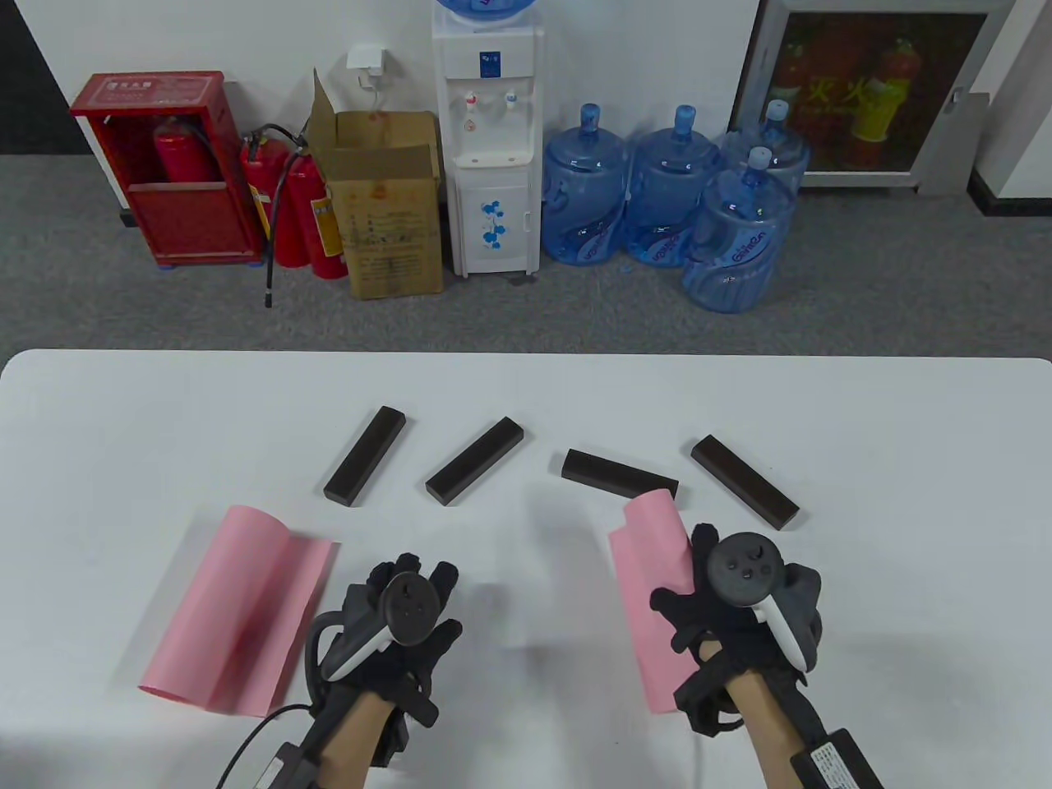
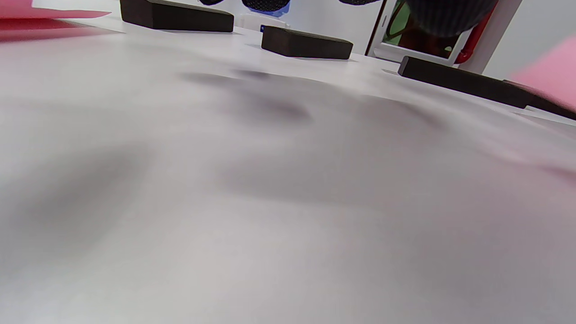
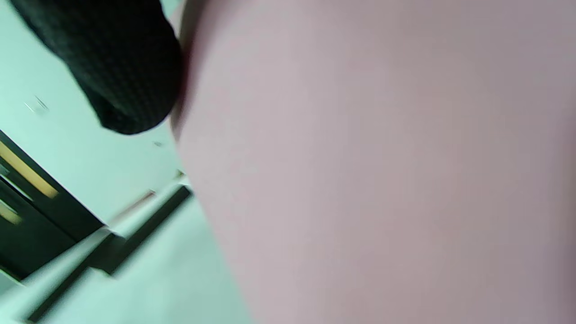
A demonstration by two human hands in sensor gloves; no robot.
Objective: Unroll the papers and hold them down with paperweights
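**Two Pink Papers, Four Weights Waiting**

Right hand [image 1: 740,608] is low on the worktop [image 1: 526,394] and holds the right paper [image 1: 653,575]. Its dark fingers curl round the edge of that curled pink sheet, and the right wrist view is nearly filled with pink, with one fingertip [image 3: 121,67] against it. Left hand [image 1: 403,616] hangs over bare worktop between the two sheets. It touches nothing I can see, and its fingers look loosely bent and apart.

Just left of it lies the left paper [image 1: 238,608]. It is partly open, but its far side still curls up in a roll.

A bit farther back sit four dark weights in a row: first [image 1: 365,454], second [image 1: 475,460], third [image 1: 618,474] and fourth [image 1: 745,491]. The third one is just behind the top of the right paper. None of them sits on a sheet.

So I think the job has only just begun. Both papers still need to be pressed flat, and all four weights still need to go on.

Far back on the floor stand blue water jugs [image 1: 735,246]. One seems to say "GanTen". The red case has writing too small to read.
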